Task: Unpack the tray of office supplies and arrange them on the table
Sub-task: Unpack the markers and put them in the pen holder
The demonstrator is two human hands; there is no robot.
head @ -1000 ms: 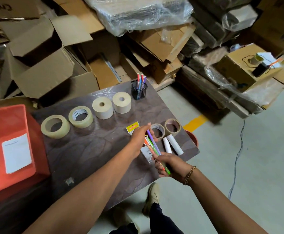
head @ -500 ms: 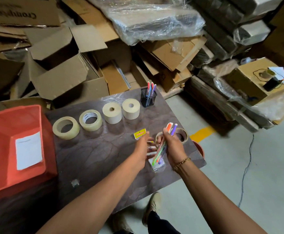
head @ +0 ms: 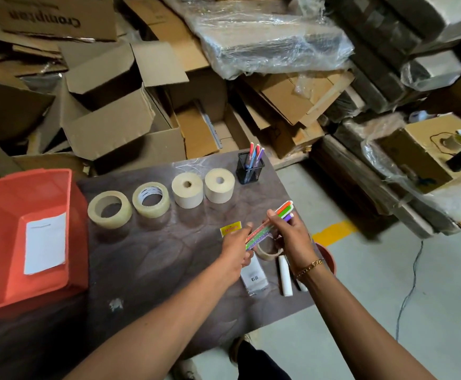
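Note:
Both hands hold a bundle of coloured pens (head: 282,213) above the right part of the dark table (head: 155,259). My right hand (head: 292,237) grips the bundle's middle, and my left hand (head: 236,246) pinches its lower end. The orange tray (head: 29,187) stands at the left with a white paper (head: 44,242) inside. Four tape rolls sit in a row: a clear roll (head: 109,209), a second clear roll (head: 151,199), and two beige rolls (head: 187,190) (head: 219,185). A black mesh pen cup (head: 250,170) holds several pens.
Under my hands lie a yellow packet (head: 230,229), a clear plastic packet (head: 254,275), a small tape roll (head: 266,252) and white tubes (head: 285,275). Cardboard boxes (head: 119,127) and wrapped bundles (head: 273,42) crowd behind the table. Grey floor with a cable (head: 413,286) lies to the right.
The pen bundle has risen from low over the table and tilted up to the right. My left hand moved back onto its lower end. The camera has come closer.

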